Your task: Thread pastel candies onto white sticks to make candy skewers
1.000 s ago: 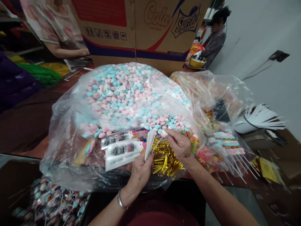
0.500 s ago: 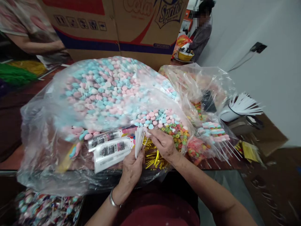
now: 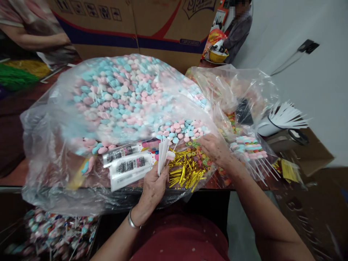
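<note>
My left hand point(image 3: 155, 185) is closed around a bundle of white sticks point(image 3: 163, 154) held upright. A pale pink and white marshmallow point(image 3: 170, 156) sits on a thin stick beside the bundle. My right hand point(image 3: 216, 150) reaches over the ring-shaped gummies point(image 3: 197, 156), fingers stretched to the left and nothing visible in them. Just beyond lie loose pink, blue and white marshmallows point(image 3: 177, 130) at the mouth of a large clear bag point(image 3: 46, 127). Gold foil twist ties point(image 3: 187, 170) lie between my hands. Printed white packets point(image 3: 132, 168) are left of my left hand.
Finished marshmallow sticks point(image 3: 250, 148) lie to the right. Behind them stands a container of white sticks point(image 3: 288, 116). A big cardboard box point(image 3: 130, 29) rises at the back. Another person's arm point(image 3: 40, 40) shows at left. A box of wrapped candies point(image 3: 59, 232) is below the table edge.
My right hand has left the stick at my left hand and moved right, over the ring gummies. The marshmallow now shows on the stick. The view has tilted slightly downward.
</note>
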A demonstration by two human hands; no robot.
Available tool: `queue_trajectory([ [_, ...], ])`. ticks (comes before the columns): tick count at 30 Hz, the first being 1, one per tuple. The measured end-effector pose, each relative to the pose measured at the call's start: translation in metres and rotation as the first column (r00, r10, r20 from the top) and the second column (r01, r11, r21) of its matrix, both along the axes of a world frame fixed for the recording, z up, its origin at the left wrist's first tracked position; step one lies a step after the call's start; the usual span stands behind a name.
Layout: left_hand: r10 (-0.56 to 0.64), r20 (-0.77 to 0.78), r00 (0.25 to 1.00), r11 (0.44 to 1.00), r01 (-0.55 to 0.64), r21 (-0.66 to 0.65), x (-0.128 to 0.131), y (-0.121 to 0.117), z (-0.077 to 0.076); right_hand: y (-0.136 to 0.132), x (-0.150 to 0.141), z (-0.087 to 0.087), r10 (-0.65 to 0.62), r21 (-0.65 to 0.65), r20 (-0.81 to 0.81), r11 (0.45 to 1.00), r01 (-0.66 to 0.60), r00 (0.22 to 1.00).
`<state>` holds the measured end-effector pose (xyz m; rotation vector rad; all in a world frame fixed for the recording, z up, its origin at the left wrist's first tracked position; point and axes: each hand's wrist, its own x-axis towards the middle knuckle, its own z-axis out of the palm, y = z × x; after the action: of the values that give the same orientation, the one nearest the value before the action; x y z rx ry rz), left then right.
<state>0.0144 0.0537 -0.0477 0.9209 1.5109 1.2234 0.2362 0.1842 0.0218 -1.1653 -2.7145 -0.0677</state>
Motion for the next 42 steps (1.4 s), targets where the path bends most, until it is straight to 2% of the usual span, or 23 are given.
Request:
queue_trajectory([
  [2, -0.001, -0.003, 1.000, 1.000, 0.001, 0.005, 0.000, 0.000, -0.002, 0.002, 0.004, -0.001, 0.086, -0.022, 0.107, 0.996, -0.084, 0.990],
  [4, -0.009, -0.012, 1.000, 1.000, 0.010, 0.008, -0.001, 0.000, -0.001, 0.002, 0.002, -0.003, 0.120, -0.025, 0.166, 0.993, -0.118, 0.979],
  [8, -0.037, -0.051, 0.998, 0.999, 0.036, -0.003, -0.002, 0.000, 0.003, -0.001, -0.008, -0.008, 0.086, 0.027, 0.259, 0.995, -0.097, 0.962],
  [14, -0.073, -0.071, 0.995, 0.997, 0.075, 0.024, -0.003, 0.000, 0.007, -0.013, -0.020, -0.008, 0.010, 0.078, 0.284, 0.996, -0.033, 0.959],
  [18, -0.101, -0.097, 0.990, 0.993, 0.106, 0.046, -0.003, 0.001, 0.009, -0.013, -0.020, -0.009, -0.033, 0.035, 0.194, 0.999, 0.027, 0.980],
  [21, -0.117, -0.118, 0.986, 0.991, 0.125, 0.056, -0.003, 0.001, 0.012, -0.003, -0.017, -0.013, -0.102, -0.068, -0.011, 0.993, 0.101, 0.995],
  [23, -0.133, -0.118, 0.984, 0.988, 0.141, 0.062, -0.003, 0.002, 0.015, 0.003, -0.015, -0.017, -0.162, -0.174, -0.178, 0.976, 0.131, 0.971],
  [26, -0.151, -0.122, 0.981, 0.985, 0.160, 0.068, -0.004, 0.002, 0.017, 0.007, -0.018, -0.020, -0.314, -0.361, -0.386, 0.917, 0.171, 0.868],
  [28, -0.161, -0.131, 0.978, 0.982, 0.172, 0.081, -0.004, 0.003, 0.018, 0.004, -0.022, -0.019, -0.415, -0.484, -0.513, 0.863, 0.147, 0.751],
  [30, -0.169, -0.151, 0.974, 0.977, 0.185, 0.105, -0.004, 0.003, 0.019, 0.001, -0.027, -0.016, -0.493, -0.585, -0.610, 0.809, 0.067, 0.621],
  [34, -0.182, -0.200, 0.963, 0.967, 0.212, 0.143, -0.005, 0.005, 0.021, -0.005, -0.039, -0.013, -0.632, -0.732, -0.648, 0.671, -0.118, 0.426],
  [36, -0.195, -0.211, 0.958, 0.963, 0.228, 0.145, -0.005, 0.005, 0.021, -0.007, -0.045, -0.014, -0.681, -0.756, -0.648, 0.629, -0.182, 0.340],
  [38, -0.213, -0.213, 0.954, 0.959, 0.245, 0.139, -0.005, 0.005, 0.021, -0.008, -0.050, -0.017, -0.708, -0.762, -0.647, 0.606, -0.226, 0.283],
  [42, -0.223, -0.229, 0.948, 0.958, 0.256, 0.129, -0.005, 0.005, 0.021, -0.010, -0.053, -0.019, -0.721, -0.765, -0.642, 0.583, -0.275, 0.259],
])
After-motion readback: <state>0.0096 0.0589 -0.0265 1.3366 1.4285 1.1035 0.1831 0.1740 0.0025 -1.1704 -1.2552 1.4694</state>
